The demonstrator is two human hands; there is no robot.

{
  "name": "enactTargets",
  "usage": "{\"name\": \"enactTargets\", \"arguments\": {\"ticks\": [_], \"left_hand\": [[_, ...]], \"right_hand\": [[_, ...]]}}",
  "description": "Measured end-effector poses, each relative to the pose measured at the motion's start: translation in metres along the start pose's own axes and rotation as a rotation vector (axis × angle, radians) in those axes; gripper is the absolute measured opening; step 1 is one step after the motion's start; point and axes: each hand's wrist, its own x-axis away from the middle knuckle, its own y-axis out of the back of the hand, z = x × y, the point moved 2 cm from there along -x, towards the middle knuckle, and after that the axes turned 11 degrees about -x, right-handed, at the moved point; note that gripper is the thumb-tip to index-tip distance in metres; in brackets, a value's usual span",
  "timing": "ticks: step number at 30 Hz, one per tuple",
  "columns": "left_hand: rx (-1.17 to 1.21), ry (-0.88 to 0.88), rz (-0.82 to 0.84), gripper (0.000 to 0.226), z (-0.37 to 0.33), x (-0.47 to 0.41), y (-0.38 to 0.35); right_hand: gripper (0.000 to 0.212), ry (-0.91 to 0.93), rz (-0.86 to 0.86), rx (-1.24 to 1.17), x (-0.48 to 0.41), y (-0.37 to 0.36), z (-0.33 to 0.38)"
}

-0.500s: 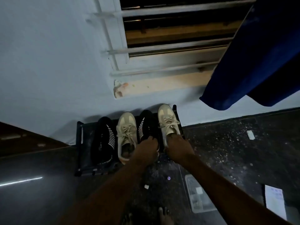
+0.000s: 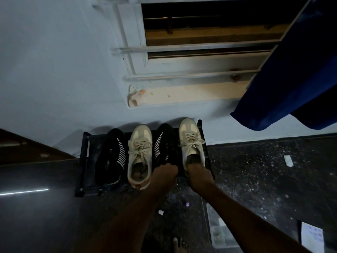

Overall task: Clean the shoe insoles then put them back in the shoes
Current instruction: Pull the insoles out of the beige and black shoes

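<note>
Four shoes stand in a row on a low black rack (image 2: pixel 83 161) against the wall. From the left they are a black striped shoe (image 2: pixel 111 157), a beige laced shoe (image 2: pixel 139 154), a second black striped shoe (image 2: pixel 165 145) and a second beige laced shoe (image 2: pixel 191 141). My left hand (image 2: pixel 165 175) grips the heel of the second black shoe. My right hand (image 2: pixel 199 177) holds the heel of the right beige shoe, just behind its dark opening. No insole shows outside a shoe.
A barred window and a hanging blue cloth (image 2: pixel 291 84) are above the rack. On the dark speckled floor lie a clear plastic container (image 2: pixel 218 230), a white paper (image 2: pixel 311 236) and small white scraps. My bare foot (image 2: pixel 179 243) is at the bottom edge.
Both hands have drawn back slightly toward me at the heels. The dark opening of the right beige shoe, covered before, now shows.
</note>
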Motion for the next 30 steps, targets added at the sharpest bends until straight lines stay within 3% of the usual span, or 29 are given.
{"name": "enactTargets", "arguments": {"ticks": [16, 30], "left_hand": [[0.107, 0.066, -0.1, 0.027, -0.006, 0.086, 0.053], [0.277, 0.334, -0.241, 0.029, 0.095, 0.233, 0.037]], "right_hand": [[0.019, 0.002, -0.102, -0.002, 0.081, 0.046, 0.019], [0.031, 0.266, -0.048, 0.073, 0.137, 0.051, 0.166]]}}
